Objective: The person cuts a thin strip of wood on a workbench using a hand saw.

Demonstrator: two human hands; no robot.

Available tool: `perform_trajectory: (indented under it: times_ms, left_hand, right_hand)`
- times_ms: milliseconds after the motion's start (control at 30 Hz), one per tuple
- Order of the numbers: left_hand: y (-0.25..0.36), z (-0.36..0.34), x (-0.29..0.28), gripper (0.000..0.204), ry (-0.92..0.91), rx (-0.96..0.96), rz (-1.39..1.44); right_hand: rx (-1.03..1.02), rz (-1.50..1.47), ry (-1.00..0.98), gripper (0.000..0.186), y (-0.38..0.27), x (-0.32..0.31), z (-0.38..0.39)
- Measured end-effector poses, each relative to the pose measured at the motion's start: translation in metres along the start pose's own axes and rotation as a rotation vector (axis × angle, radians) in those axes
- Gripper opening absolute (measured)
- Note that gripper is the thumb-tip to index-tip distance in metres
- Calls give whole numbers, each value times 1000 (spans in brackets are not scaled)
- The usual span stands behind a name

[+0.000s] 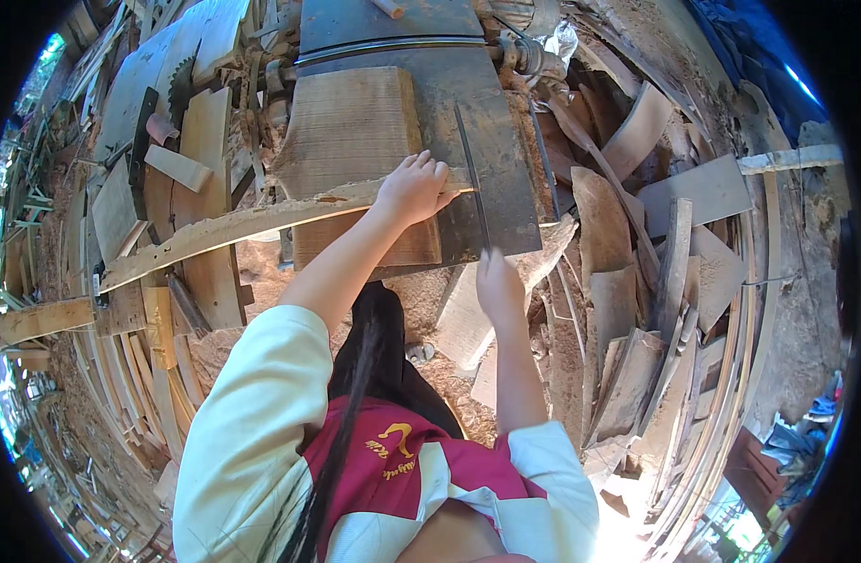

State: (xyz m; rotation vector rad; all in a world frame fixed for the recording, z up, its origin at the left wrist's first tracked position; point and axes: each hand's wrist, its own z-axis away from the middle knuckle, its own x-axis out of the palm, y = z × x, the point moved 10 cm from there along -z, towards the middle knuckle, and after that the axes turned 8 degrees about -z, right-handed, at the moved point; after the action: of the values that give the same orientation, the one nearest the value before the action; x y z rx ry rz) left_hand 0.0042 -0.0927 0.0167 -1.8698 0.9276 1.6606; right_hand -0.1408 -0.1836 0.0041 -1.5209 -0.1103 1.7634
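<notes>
My left hand [415,190] is closed over a long, narrow wooden strip [252,218] with a rough edge. The strip runs to the left, crossing a thick wooden plank [351,122] on a dark metal machine table [506,202]. Low at the right, my right hand [501,284] is closed at the lower end of a long, thin dark blade [480,211]. Seen nearly edge-on, the blade passes over the strip's right end; its exact kind cannot be made out. Some blur softens my right hand.
Curved wood offcuts [637,375] pile up at the right. Boards [201,169] and a toothed circular saw blade [180,86] are at the left. Sawdust [407,300] covers the ground below the table. A small wood piece [387,8] lies at the far edge.
</notes>
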Motion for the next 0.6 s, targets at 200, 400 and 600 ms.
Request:
perform_trajectory:
  times_ms: [200, 400, 600]
  left_hand:
    - [8, -4, -1, 40, 11, 30, -11]
    - [2, -2, 2, 40, -8, 10, -17]
    - [-2, 0, 2, 41, -16, -4, -11]
  right_hand:
    - [-66, 33, 93, 31, -36, -4, -82]
    - [9, 64, 44, 30, -6, 8, -20]
    - [107, 47, -66, 30, 30, 5, 75]
